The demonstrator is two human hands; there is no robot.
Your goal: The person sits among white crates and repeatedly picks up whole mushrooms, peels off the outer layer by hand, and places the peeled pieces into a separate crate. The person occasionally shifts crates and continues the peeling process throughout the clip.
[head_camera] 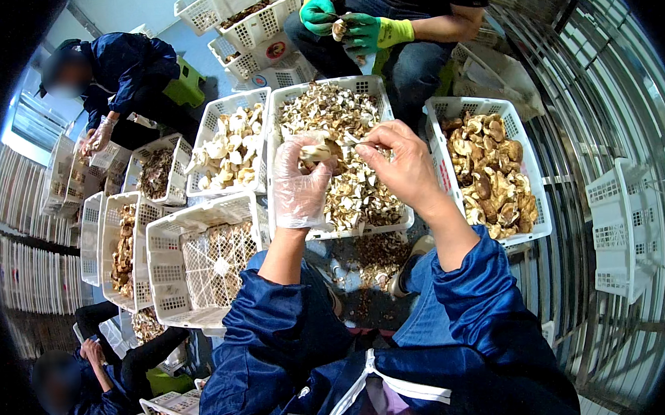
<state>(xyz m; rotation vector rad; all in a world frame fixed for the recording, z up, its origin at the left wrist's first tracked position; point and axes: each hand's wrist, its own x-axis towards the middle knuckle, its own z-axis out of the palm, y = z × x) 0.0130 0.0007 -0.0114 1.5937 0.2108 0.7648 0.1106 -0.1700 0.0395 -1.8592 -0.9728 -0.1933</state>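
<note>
My left hand (pixel 303 181), in a clear plastic glove, grips a pale mushroom (pixel 314 153) above a white plastic crate (pixel 386 95). My right hand (pixel 400 161) is bare. Its thumb and forefinger pinch a small thin object (pixel 356 141) close to the mushroom; whether it is a blade or a sliver of mushroom is unclear. Under both hands, the crate is heaped with mushroom trimmings (pixel 360 203). A crate of pale trimmed mushrooms (pixel 233 148) stands to the left. On the right, another crate holds whole brown mushrooms (pixel 491 171).
An empty-looking crate (pixel 202 259) leans by my left knee. Scraps (pixel 377 261) litter the floor between my feet. Opposite sits a person in green gloves (pixel 363 31) holding a mushroom. Two co-workers sit at left among stacked crates (pixel 123 246). Metal racks (pixel 598 109) line the right.
</note>
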